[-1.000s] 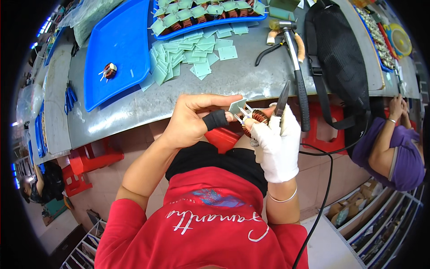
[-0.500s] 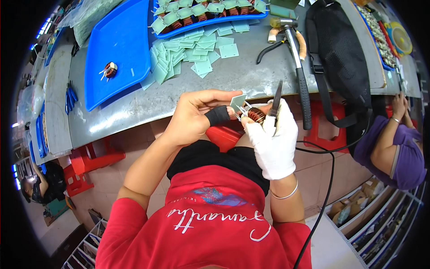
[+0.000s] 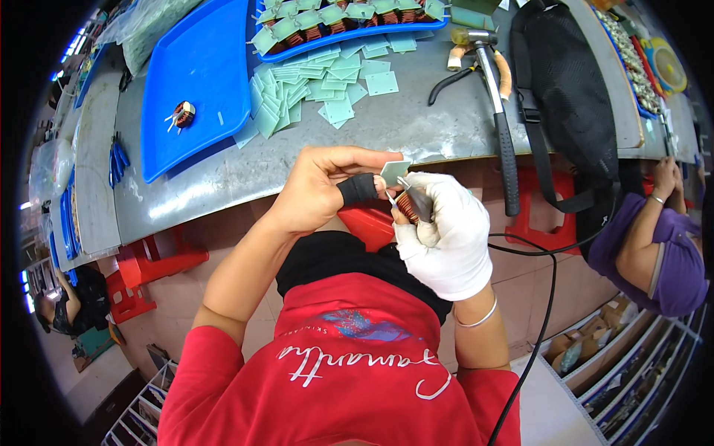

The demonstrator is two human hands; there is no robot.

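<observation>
My left hand [image 3: 309,189], with a black wrap on one finger, pinches a small pale green board [image 3: 395,172] by its edge. Just below the board is a copper-wound ring coil [image 3: 405,208] with pale wire leads, close against the fingers of both hands. My right hand [image 3: 450,234], in a white glove, is closed round a dark tapered metal tool [image 3: 419,201]. That tool's tip meets a lead at the board's lower edge. Gloved fingers partly cover the coil, and whether the leads pass through the board is hard to see.
On the grey bench [image 3: 297,160] lie loose green boards [image 3: 338,110], a blue tray [image 3: 167,152] with one coil [image 3: 181,115], and another tray [image 3: 357,36] full of coils with boards. A hammer [image 3: 500,126], pliers [image 3: 450,85] and a black bag [image 3: 569,97] lie right. A co-worker [image 3: 654,245] sits at far right.
My right hand has turned the metal tool from pointing up and away to pointing left at the leads. The coil has shifted slightly left, closer under the board.
</observation>
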